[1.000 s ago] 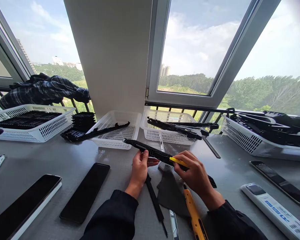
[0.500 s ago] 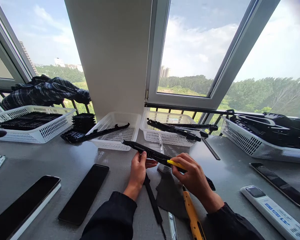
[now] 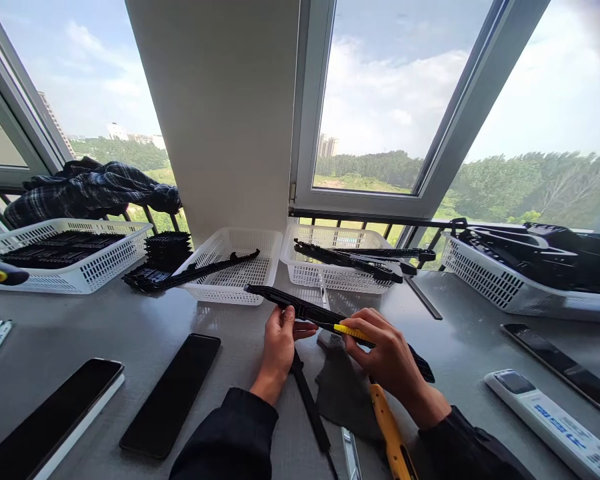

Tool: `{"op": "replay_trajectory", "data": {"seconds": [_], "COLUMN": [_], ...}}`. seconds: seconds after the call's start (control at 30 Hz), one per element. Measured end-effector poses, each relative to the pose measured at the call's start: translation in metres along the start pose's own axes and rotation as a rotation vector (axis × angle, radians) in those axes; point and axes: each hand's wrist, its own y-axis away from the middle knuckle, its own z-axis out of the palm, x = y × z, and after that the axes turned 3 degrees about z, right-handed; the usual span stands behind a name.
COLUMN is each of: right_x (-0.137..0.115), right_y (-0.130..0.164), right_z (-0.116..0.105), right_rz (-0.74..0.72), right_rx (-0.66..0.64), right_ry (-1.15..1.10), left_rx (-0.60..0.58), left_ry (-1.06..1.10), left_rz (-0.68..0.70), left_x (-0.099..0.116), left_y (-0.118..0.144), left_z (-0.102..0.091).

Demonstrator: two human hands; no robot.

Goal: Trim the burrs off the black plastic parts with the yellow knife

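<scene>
My left hand [image 3: 279, 347] grips a long, narrow black plastic trim piece [image 3: 307, 311] with thumb and fingers. It is held slightly tilted above the grey table. My right hand [image 3: 393, 357] is closed around a slim yellow ribbed tool [image 3: 353, 332], pressed along the right part of the trim piece; the tool's tip is hard to make out. Under my hands lie a thin black tool [image 3: 310, 407], a dark grey cloth [image 3: 345, 387] and an orange-handled tool [image 3: 391, 427].
White baskets line the window side: a left basket [image 3: 85, 270], two middle baskets [image 3: 260, 283] [image 3: 305, 272] and a right basket [image 3: 500, 287], with black plastic parts. Phones [image 3: 173, 393] [image 3: 50, 420] [image 3: 560, 367] and a white device [image 3: 550, 420] lie around. A dark-yellow handle [image 3: 3, 272] juts in at left.
The dark-yellow handle at the left edge reaches further into view. My hands keep almost the same hold on the trim piece and the yellow tool; the view shifts slightly.
</scene>
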Motion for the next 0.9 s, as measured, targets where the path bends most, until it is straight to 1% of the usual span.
{"op": "replay_trajectory", "data": {"seconds": [0.27,0.53,0.63,0.73,0.83,0.9], "right_x": [-0.0014,-0.0007,-0.0033,-0.0054,-0.0051,-0.0038], "right_y": [0.0005,-0.0005,-0.0009,-0.0015,-0.0017,-0.0013], "right_z": [-0.0003,-0.0011,-0.0012,-0.0030,-0.0051,-0.0050], "right_rz": [0.008,0.096,0.095,0.102,0.115,0.128], "right_rx": [0.027,0.036,0.044,0.081,0.139,0.153], "right_ry": [0.007,0.019,0.031,0.056,0.091,0.097], "left_rx": [-0.008,-0.036,-0.011,0.024,0.018,0.009], "left_ry": [0.006,-0.004,0.020,0.065,0.117,0.119], "left_rz": [-0.005,-0.003,-0.010,-0.048,-0.084,-0.091], "left_x": [-0.0011,0.0015,0.0010,0.0021,0.0054,0.0073], "left_y": [-0.0006,0.0013,0.0006,0.0005,0.0020,0.0037], "left_z": [0.0004,0.0013,0.0010,0.0016,0.0034,0.0044]}}
